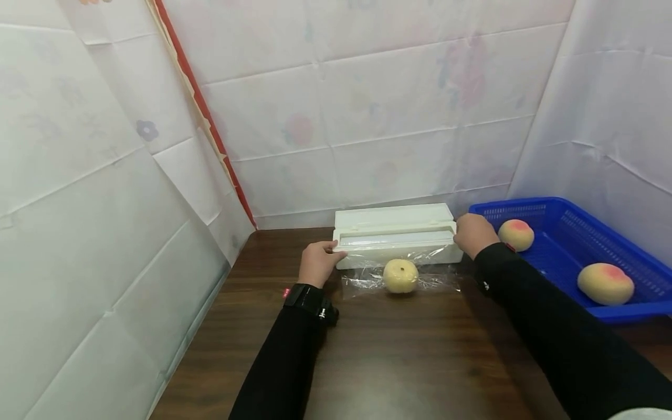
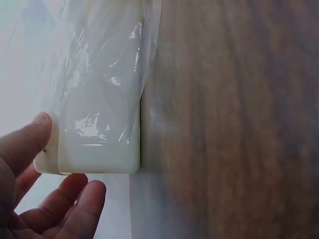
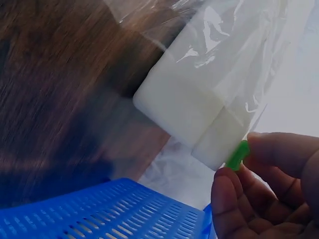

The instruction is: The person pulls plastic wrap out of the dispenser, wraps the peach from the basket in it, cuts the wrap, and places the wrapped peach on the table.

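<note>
White box [image 1: 394, 228]: one, lid [image 1: 394, 216] raised. My left hand [image 1: 318, 262]: grips box's left end. My right hand [image 1: 473, 234]: pinches green tab [image 3: 237, 156] at box's right end. Clear film [image 1: 362, 280]: over box's front. Pale fruit [image 1: 401, 276]: before box, amid film. Best handling, I judge: brace box, film taut, tab drawn evenly.

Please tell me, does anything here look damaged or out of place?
The odd spot is the left wall covering: its pale edge beside the red strip runs ragged, as if torn. Before the white box, the plastic film is wrinkled, but nothing looks spilled.
</note>
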### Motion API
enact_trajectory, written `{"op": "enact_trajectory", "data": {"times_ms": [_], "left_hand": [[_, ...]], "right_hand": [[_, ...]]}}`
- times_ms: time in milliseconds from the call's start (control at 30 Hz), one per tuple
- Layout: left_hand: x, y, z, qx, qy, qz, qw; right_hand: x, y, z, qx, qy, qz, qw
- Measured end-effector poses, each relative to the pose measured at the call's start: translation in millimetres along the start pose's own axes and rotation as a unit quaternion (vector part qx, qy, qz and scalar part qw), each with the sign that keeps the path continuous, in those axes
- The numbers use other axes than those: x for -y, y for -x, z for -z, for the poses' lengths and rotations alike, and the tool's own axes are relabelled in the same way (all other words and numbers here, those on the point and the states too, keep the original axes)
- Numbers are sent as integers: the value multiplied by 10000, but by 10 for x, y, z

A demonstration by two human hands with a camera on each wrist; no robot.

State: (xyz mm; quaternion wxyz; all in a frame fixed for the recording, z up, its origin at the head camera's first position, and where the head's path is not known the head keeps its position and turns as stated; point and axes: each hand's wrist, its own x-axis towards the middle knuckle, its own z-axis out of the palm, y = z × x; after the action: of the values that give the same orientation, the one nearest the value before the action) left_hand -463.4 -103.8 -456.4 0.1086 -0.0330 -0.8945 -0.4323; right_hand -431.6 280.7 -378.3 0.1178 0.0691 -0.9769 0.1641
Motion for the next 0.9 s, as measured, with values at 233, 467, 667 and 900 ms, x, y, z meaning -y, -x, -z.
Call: {"op": "enact_trajectory", "data": {"times_ms": [233, 467, 667, 900], "left_hand": [[-19, 13, 87, 504, 135, 2, 9986], [-67, -47, 202, 1258, 465, 215, 9907], [-106, -72, 246, 1540, 949, 503, 9822], [-323, -92, 219, 613, -141, 143, 9979]], "right_hand": [[285, 150, -26, -200, 408, 308, 9985], [801, 361, -467, 311, 72, 1969, 9799], [920, 418, -727, 383, 211, 2263, 9731], [853, 298, -755, 314, 189, 2244, 9738]]}}
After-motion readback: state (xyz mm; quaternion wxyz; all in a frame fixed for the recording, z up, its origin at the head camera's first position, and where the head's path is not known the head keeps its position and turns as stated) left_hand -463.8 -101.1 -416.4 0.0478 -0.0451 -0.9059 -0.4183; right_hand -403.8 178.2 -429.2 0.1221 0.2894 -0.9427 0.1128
